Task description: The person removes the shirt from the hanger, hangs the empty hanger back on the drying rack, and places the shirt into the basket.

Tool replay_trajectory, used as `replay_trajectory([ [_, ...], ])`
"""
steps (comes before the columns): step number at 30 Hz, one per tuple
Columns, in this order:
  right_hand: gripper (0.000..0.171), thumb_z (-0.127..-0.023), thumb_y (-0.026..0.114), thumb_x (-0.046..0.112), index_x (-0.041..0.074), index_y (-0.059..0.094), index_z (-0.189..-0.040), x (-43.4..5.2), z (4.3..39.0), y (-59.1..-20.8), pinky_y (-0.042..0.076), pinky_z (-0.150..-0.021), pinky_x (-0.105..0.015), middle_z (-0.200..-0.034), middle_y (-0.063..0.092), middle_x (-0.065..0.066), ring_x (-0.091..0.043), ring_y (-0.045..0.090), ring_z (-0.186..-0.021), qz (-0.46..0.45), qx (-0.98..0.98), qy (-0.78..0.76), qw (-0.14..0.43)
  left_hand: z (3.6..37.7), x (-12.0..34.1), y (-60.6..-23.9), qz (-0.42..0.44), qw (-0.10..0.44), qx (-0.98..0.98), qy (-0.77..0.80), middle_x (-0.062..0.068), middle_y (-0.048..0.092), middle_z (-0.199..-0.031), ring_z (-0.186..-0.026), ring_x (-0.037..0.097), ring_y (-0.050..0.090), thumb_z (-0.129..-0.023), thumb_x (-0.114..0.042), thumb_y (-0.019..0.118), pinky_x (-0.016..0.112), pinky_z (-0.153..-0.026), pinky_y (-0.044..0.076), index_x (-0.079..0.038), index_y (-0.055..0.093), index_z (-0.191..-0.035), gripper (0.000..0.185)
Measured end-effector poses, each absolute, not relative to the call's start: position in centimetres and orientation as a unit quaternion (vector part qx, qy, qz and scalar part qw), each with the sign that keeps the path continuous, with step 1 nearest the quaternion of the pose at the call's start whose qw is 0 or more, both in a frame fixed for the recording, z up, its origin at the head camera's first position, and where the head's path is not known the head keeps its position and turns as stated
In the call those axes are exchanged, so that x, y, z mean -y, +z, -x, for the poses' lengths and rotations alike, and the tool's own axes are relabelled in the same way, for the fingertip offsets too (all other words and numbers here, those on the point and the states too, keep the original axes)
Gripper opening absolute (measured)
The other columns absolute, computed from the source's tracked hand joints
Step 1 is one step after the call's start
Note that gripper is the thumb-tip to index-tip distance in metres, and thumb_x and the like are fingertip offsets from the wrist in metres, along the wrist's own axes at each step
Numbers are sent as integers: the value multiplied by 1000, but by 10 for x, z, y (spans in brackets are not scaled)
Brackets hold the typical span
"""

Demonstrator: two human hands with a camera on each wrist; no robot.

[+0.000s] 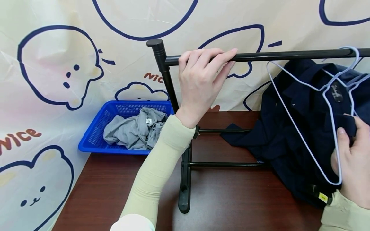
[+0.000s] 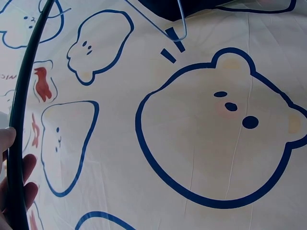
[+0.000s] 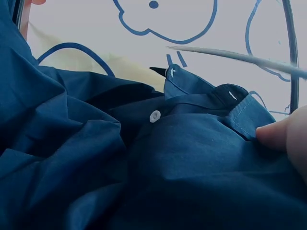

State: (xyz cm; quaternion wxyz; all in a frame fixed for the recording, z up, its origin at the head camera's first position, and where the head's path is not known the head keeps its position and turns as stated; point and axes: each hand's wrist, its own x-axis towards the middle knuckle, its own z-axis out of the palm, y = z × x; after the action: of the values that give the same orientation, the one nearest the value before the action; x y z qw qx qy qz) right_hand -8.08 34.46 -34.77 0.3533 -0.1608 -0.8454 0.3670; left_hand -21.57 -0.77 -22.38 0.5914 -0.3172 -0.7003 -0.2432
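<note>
The left hand (image 1: 202,80) reaches up and curls its fingers (image 2: 14,182) over the black rail (image 1: 289,55) of a small clothes rack (image 1: 185,179). It grips the rail near the rack's upright post. The rack stands on a dark brown counter (image 1: 121,192).

The right hand (image 1: 354,163) is at the right edge of the head view. Its thumb and fingers pinch the cloth of a dark blue shirt (image 1: 289,134), close to the collar. The wrist view shows the thumb pressed on the collar, next to a white button (image 3: 154,116).

The shirt hangs under the rail on the right side, and its lower part lies bunched on the counter. A pale wire hanger (image 1: 326,93) lies against the shirt, with its hook over the rail. A second pale hanger sits just beside it.

A blue basket (image 1: 95,134) stands at the back left of the counter. A crumpled grey shirt (image 1: 136,130) lies inside it. Behind everything hangs a cream curtain (image 1: 57,48) with cartoon animals drawn in blue.
</note>
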Motion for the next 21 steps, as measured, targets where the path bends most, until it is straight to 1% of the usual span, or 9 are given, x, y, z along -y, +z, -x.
replay_trajectory([
  [4, 46, -106, 44, 14, 9, 48, -151, -345, 80, -348, 28, -102, -18, -127, 54, -1, 1, 42, -107, 181, 842, 364, 354, 216, 7, -224, 320, 590, 701, -243, -5, 74, -103, -102, 17, 61, -103, -31, 63, 38, -95, 36, -21, 80, -115, 23],
  [7, 45, -106, 45, 16, 13, 49, -151, -345, 80, -348, 29, -100, -18, -119, 49, 13, 3, 39, -101, 201, 836, 374, 348, 216, 7, -224, 320, 589, 701, -243, -4, 74, -104, -102, 17, 61, -103, -32, 63, 38, -95, 36, -21, 80, -116, 24],
  [9, 44, -107, 44, 17, 17, 51, -150, -344, 81, -347, 30, -99, -19, -115, 49, 13, 2, 40, -100, 211, 835, 378, 340, 216, 8, -224, 320, 589, 702, -243, -4, 74, -104, -102, 17, 61, -104, -32, 62, 38, -95, 36, -21, 80, -115, 24],
  [12, 43, -107, 42, 19, 16, 50, -150, -343, 83, -343, 30, -101, -20, -122, 55, 3, -3, 45, -107, 218, 837, 367, 342, 216, 8, -224, 318, 589, 703, -242, -5, 74, -104, -102, 17, 61, -104, -33, 61, 38, -95, 36, -21, 80, -115, 25],
  [14, 45, -108, 39, 21, 17, 48, -152, -343, 85, -339, 29, -106, -22, -135, 56, -6, -9, 47, -118, 224, 836, 368, 341, 216, 8, -224, 317, 589, 703, -241, -5, 74, -104, -102, 17, 61, -104, -33, 61, 38, -95, 36, -22, 80, -115, 25],
  [16, 49, -109, 35, 23, 16, 42, -156, -343, 85, -336, 23, -113, -25, -152, 46, -10, -15, 41, -133, 224, 836, 368, 341, 216, 8, -224, 316, 589, 704, -240, -5, 74, -104, -102, 17, 61, -104, -33, 60, 38, -95, 36, -22, 80, -116, 25],
  [18, 51, -109, 32, 23, 16, 38, -158, -344, 85, -332, 18, -116, -27, -159, 37, -12, -21, 33, -141, 219, 832, 382, 338, 216, 8, -224, 316, 589, 704, -241, -5, 74, -104, -102, 17, 61, -105, -33, 60, 38, -95, 36, -22, 80, -116, 26],
  [19, 52, -109, 30, 25, 17, 35, -160, -344, 85, -330, 15, -117, -27, -162, 33, -10, -20, 30, -143, 229, 829, 393, 326, 217, 8, -224, 317, 588, 704, -241, -5, 74, -104, -102, 17, 61, -105, -33, 60, 38, -96, 36, -22, 80, -116, 26],
  [21, 54, -110, 26, 27, 10, 26, -162, -345, 82, -326, 11, -118, -27, -165, 24, -14, -24, 23, -148, 256, 831, 400, 289, 217, 8, -224, 318, 586, 705, -242, -5, 74, -104, -103, 17, 61, -105, -33, 59, 38, -96, 36, -22, 80, -116, 26],
])
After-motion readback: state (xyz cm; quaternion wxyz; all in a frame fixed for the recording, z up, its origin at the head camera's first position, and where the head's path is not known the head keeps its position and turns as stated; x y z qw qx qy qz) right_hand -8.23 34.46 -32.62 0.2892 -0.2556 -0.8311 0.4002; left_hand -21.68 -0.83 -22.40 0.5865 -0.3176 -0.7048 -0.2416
